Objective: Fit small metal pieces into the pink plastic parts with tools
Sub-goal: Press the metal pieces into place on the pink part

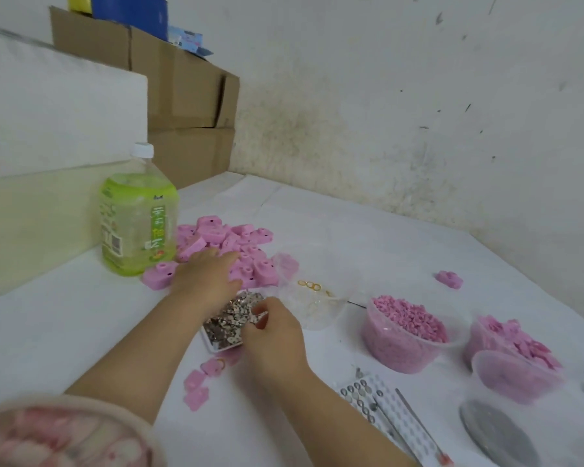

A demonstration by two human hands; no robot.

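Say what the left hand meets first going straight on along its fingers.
The pile of pink plastic parts: the left hand has its straight fingers at the pile's near edge, likely touching it, though depth is unclear. The green bottle stands left of that line.

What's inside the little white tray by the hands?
The small white tray holds a heap of tiny shiny metal pieces. The right hand pinches some and covers the tray's right side; the pieces hide its bottom.
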